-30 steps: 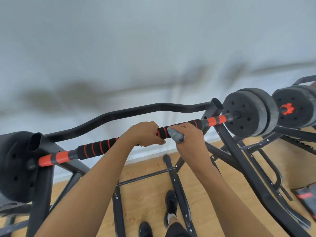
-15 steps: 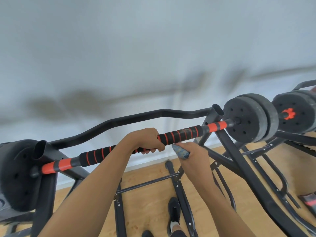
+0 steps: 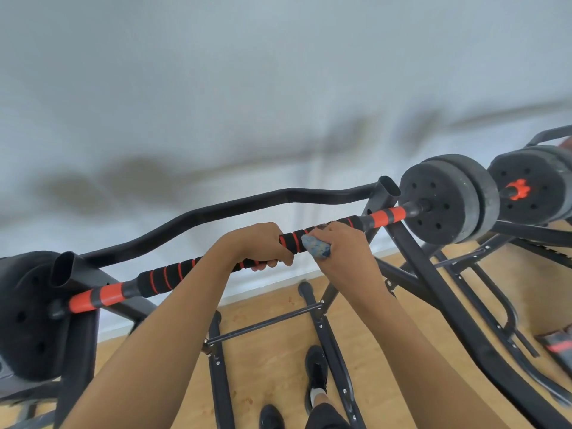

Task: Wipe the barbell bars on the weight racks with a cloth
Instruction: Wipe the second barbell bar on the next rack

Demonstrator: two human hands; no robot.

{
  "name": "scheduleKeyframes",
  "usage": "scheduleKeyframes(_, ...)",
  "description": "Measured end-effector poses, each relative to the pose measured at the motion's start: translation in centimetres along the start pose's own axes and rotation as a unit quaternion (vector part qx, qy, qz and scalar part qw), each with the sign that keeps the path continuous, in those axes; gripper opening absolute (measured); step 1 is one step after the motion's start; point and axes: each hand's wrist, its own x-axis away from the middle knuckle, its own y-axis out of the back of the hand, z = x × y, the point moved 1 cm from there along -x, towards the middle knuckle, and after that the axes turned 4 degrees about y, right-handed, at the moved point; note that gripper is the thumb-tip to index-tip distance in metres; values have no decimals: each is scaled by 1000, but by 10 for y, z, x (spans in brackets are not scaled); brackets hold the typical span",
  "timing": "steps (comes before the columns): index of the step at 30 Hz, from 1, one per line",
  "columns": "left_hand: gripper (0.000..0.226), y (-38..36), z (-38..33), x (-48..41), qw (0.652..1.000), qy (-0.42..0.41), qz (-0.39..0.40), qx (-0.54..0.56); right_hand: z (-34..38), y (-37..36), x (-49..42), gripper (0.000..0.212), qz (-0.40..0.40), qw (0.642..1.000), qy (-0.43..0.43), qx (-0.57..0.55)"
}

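A barbell bar (image 3: 167, 277) with black foam grip and red rings lies across a black weight rack (image 3: 433, 274), with black plates at its right end (image 3: 442, 199) and left end (image 3: 24, 320). My left hand (image 3: 257, 243) is wrapped around the bar near its middle. Just to its right, my right hand (image 3: 343, 246) presses a bunched blue-grey cloth (image 3: 315, 246) against the bar, with the fingers curled over the top of the bar.
A curved black rack bar (image 3: 247, 205) runs behind the barbell, close to a pale wall. A second barbell with a red collar (image 3: 518, 190) sits at the right. Rack legs and a crossbar (image 3: 263, 323) stand on the wooden floor by my shoes (image 3: 315, 370).
My right hand with the cloth dropped below the bar, then came back up onto it, now beside my left hand. My left hand kept its grip on the bar.
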Motion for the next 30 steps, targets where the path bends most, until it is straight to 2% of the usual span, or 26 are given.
scheduleKeyframes(4, 18, -2, -1, 0, 1000, 1, -13, -5, 4, 3, -13, 19, 27, 999, 8, 39)
scheduleKeyframes(7, 16, -4, 0, 0, 1000, 2, -27, -11, 10, 4, -25, 17, 15, 999, 2, 39)
scheduleKeyframes(14, 17, -4, 2, -1, 1000, -7, -22, 0, 2, -1, -1, 30, 14, 1000, -10, 23)
scheduleKeyframes(18, 21, -4, 3, 1, 1000, -11, -15, 7, -10, -5, 15, 32, 70, 996, -36, 39)
scheduleKeyframes(23, 21, -3, 1, 1, 1000, -14, -21, 4, 2, 16, 6, 12, -11, 1000, -18, -17)
scheduleKeyframes(24, 21, -3, 2, 1, 1000, -12, -23, 2, 6, 15, -7, 9, -10, 999, -26, -31)
scheduleKeyframes(27, 22, -3, 2, 1, 1000, -10, -28, -7, 12, -4, -36, 25, 10, 998, -60, -6)
scheduleKeyframes(30, 18, -3, 3, -2, 1000, -8, -28, -6, 9, -11, -22, 7, -7, 999, -26, 21)
